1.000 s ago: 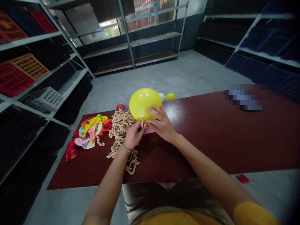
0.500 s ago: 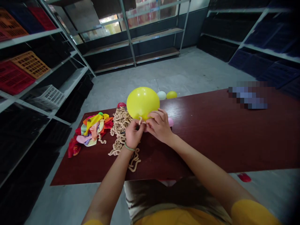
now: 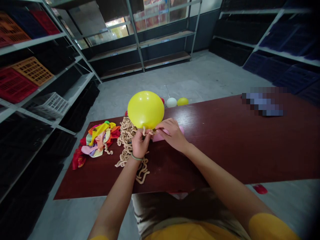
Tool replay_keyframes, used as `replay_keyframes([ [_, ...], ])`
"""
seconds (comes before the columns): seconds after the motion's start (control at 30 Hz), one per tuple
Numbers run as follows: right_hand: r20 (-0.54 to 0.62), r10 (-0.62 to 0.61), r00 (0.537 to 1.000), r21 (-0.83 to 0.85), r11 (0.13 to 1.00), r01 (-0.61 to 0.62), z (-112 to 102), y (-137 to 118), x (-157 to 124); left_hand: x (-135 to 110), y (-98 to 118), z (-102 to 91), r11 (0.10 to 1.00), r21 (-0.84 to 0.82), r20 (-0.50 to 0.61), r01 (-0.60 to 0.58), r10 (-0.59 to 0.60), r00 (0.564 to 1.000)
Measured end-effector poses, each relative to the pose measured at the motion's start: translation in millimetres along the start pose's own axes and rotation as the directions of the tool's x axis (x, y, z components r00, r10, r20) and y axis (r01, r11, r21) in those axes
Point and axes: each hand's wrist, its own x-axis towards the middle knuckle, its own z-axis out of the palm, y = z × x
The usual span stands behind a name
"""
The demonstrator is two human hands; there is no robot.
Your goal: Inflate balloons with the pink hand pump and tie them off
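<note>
An inflated yellow balloon stands over the table's far side with its neck pointing toward me. My left hand is closed at the neck, pinching it between thumb and fingers. A short curly tan cord sticks up there, at the balloon's base. Close on the right, my right hand pinches at the same spot, seemingly on the cord's other end; its fingertips partly hide it. Beneath this hand lies a pink balloon. Left of my hands is a heap of curly tan cords.
A pile of limp coloured balloons lies on the left of the dark red table. Pale and yellow balloons show beyond its far edge. A blurred bluish item lies at the right. Shelves with crates stand around.
The yellow balloon and my left hand have shifted slightly left. My right fingers have drawn a little away from the balloon, and more of the pink balloon shows beneath them.
</note>
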Motion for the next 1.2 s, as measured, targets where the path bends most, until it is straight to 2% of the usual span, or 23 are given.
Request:
replay_keyframes([
  [0.13, 0.05, -0.02, 0.999, 0.001, 1.0, 0.02, -1, 3, 0, 0, -1, -1.2, 0.999, -0.03, 0.066, 0.024, -0.022, 0.998],
  [0.27, 0.082, -0.06, 0.995, -0.005, 0.998, 0.06, -4, 5, 0, 0, 0, -2.2, 0.997, -0.024, 0.086, 0.07, -0.067, 0.994],
  [0.43, 0.123, -0.13, 0.984, -0.028, 0.99, 0.135, -8, 6, 1, 1, 4, -5.2, 1.0, 0.003, 0.131, -0.021, 0.02, 0.991],
  [0.53, 0.127, -0.165, 0.978, -0.089, 0.98, 0.177, -7, 6, 0, 2, 7, -6.4, 0.997, 0.066, 0.156, -0.029, 0.019, 0.988],
  [0.8, 0.058, -0.248, 0.967, -0.359, 0.899, 0.252, -1, 1, -7, 3, 10, -3.1, 0.981, 0.181, 0.118, -0.065, 0.044, 0.992],
  [0.87, 0.036, -0.234, 0.972, -0.333, 0.914, 0.232, -1, 1, -6, 3, 10, -2.3, 0.984, 0.168, 0.121, -0.064, 0.044, 0.992],
  [1.0, 0.001, -0.132, 0.991, -0.103, 0.986, 0.132, -4, 2, 0, 3, 9, -1.3, 0.999, 0.032, 0.127, 0.013, -0.017, 0.992],
  [1.1, 0.037, -0.105, 0.994, 0.031, 0.994, 0.104, -6, 4, 3, 4, 8, -0.8, 0.995, -0.072, 0.132, 0.069, -0.059, 0.989],
  [1.2, 0.09, -0.104, 0.99, 0.09, 0.991, 0.096, -6, 4, 4, 5, 8, -1.1, 0.994, -0.096, 0.135, 0.055, -0.042, 0.99],
])
